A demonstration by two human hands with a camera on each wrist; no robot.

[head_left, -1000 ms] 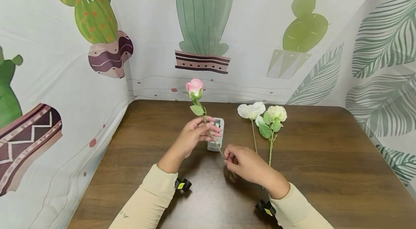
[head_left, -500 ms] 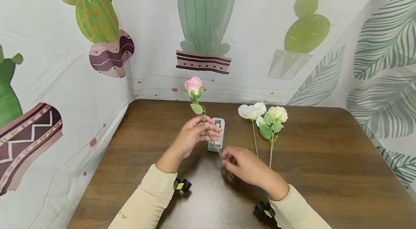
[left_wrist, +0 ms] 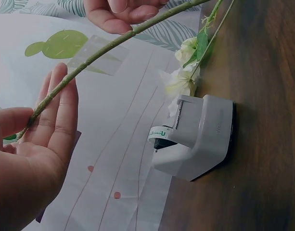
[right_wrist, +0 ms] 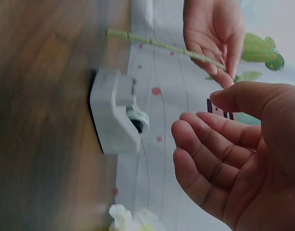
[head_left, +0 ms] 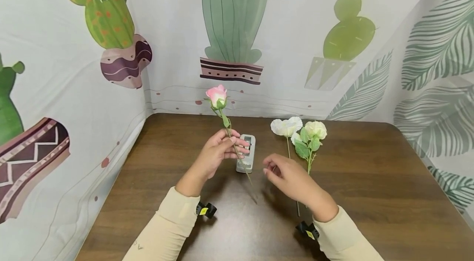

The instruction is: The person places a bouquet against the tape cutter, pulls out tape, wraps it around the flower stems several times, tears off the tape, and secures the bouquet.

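Note:
A pink rose (head_left: 217,96) on a thin green stem is held up over the table by my left hand (head_left: 216,150). Thumb and fingers pinch the stem (left_wrist: 96,55) below the leaves, and its lower end slants down toward me. My right hand (head_left: 290,178) hovers to the right of that stem, apart from it. In the right wrist view its fingers (right_wrist: 210,149) are loosely bent with nothing between them. Beyond the stem stands a grey-white tape dispenser (left_wrist: 200,130) with a small roll of tape (left_wrist: 160,134), partly behind my left fingers in the head view.
On the table (head_left: 370,178), right of the dispenser, lie a white flower (head_left: 286,126) and a cream rose (head_left: 316,130) with green leaves. My right hand and forearm cover part of their stems. A cactus-printed cloth (head_left: 166,47) hangs behind the table.
My right hand has let go of the stem's lower end and moved right and slightly away from me. The rose has turned and shifted a little left in my left hand.

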